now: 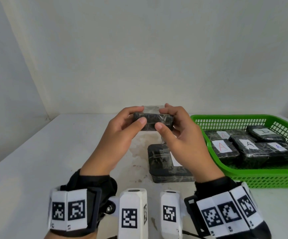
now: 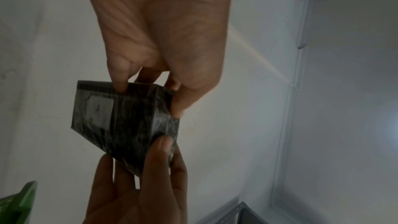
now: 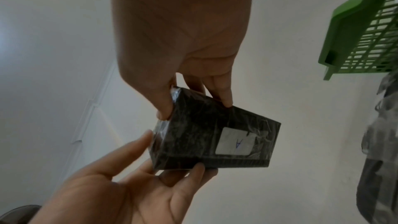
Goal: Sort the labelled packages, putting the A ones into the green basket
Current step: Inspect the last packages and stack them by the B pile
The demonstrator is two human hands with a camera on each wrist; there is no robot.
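Note:
A black film-wrapped package (image 1: 151, 119) is held in the air above the white table (image 1: 53, 152), gripped at its ends by both hands. My left hand (image 1: 140, 114) pinches its left end between thumb and fingers. My right hand (image 1: 161, 118) pinches the right end the same way. Its white label faces away from the head camera; the right wrist view shows the label (image 3: 235, 142) with an A. The left wrist view also shows the label (image 2: 98, 113) on the package (image 2: 129, 122). The green basket (image 1: 226, 116) stands to the right and holds several A-labelled packages (image 1: 250, 145).
Another black package (image 1: 162, 163) lies on the table below my hands, left of the basket. Its white label is partly hidden by my right hand and the letter cannot be read. A pale wall rises behind the table.

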